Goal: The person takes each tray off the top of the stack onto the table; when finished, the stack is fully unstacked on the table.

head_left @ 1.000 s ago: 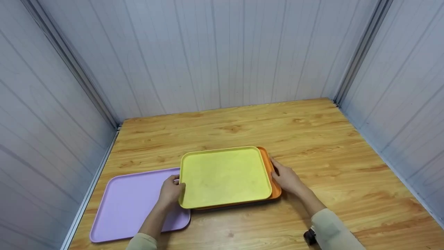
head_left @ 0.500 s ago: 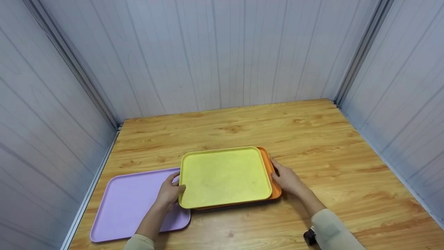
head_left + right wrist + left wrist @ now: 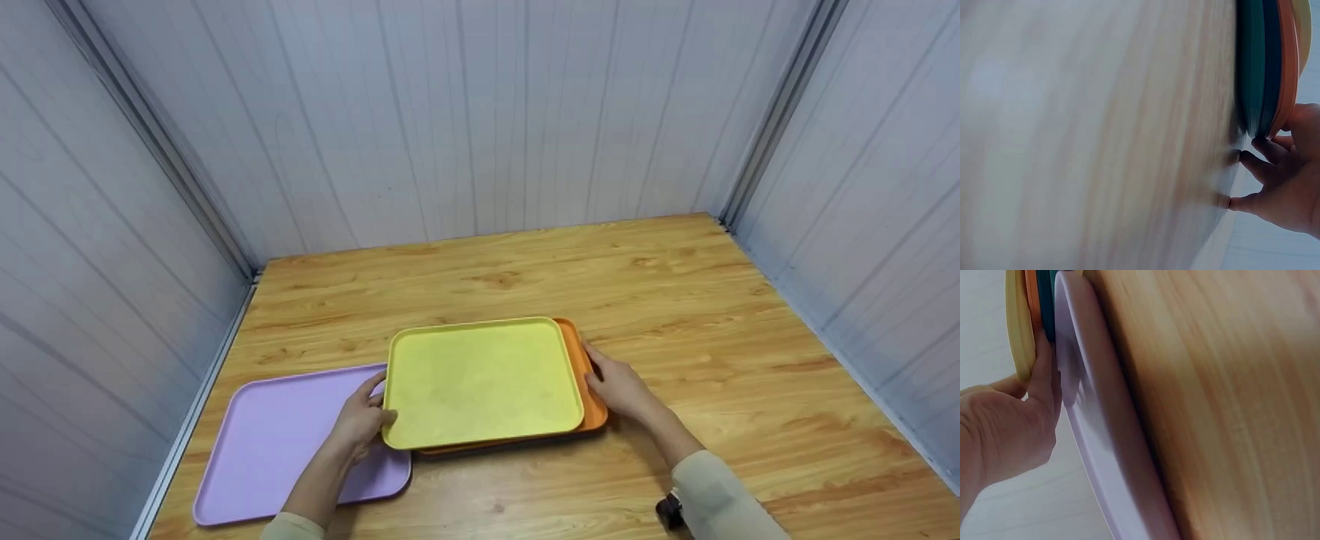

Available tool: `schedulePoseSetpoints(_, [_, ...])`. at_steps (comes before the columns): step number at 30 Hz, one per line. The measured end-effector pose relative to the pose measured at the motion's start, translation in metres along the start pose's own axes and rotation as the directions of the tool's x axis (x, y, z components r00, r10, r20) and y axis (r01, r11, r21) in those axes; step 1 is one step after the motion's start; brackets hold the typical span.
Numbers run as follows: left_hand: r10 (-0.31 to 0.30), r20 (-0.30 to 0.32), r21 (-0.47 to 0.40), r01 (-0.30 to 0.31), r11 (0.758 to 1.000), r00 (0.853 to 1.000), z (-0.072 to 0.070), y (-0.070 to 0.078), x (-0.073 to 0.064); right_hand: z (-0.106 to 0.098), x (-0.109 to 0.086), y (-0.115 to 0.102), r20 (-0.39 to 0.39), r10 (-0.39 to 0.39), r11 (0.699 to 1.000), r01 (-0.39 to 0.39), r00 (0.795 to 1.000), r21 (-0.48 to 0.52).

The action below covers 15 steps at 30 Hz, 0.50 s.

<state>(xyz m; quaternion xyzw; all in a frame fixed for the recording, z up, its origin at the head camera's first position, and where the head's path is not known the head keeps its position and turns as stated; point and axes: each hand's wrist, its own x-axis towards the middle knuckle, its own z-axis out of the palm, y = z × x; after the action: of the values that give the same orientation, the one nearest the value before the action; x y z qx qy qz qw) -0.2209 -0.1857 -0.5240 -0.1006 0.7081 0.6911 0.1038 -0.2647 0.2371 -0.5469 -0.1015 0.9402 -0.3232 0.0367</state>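
A yellow tray [image 3: 484, 382] lies on top of a stack, shifted left so that a strip of the orange tray [image 3: 592, 390] shows at its right. Below these, the right wrist view shows a dark blue tray [image 3: 1272, 67] and a green tray [image 3: 1250, 67]. My left hand [image 3: 360, 420] pinches the yellow tray's left edge, thumb over the rim and fingers at its side and below. At the opposite end my right hand [image 3: 622, 386] holds the orange tray's right edge, thumb on the rim; some of its other fingers reach toward the tabletop. The hidden fingertips' exact contact cannot be seen.
A purple tray [image 3: 281, 442] lies on the wooden table [image 3: 495, 277] at the left, partly under the left hand and beside the stack. Panel walls [image 3: 480, 112] stand at the back and both sides. A small black object [image 3: 669, 512] is at the right sleeve.
The yellow tray has slid slightly left over the orange one. My left hand has shifted a little left and toward me, while the right hand stays almost in place.
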Motion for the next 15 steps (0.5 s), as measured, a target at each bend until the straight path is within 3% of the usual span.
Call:
schedulePoseSetpoints(6, [0.053, -0.075, 0.025, -0.051, 0.998, 0.996, -0.001, -0.001, 0.002, 0.0, 0.001, 0.0, 0.005, 0.008, 1.0, -0.008, 1.0, 0.005])
schedulePoseSetpoints(15, [0.055, -0.161, -0.021, -0.059, 0.998, 0.985, -0.011, -0.003, 0.006, 0.002, 0.002, 0.001, 0.008, 0.006, 1.0, -0.007, 1.0, 0.023])
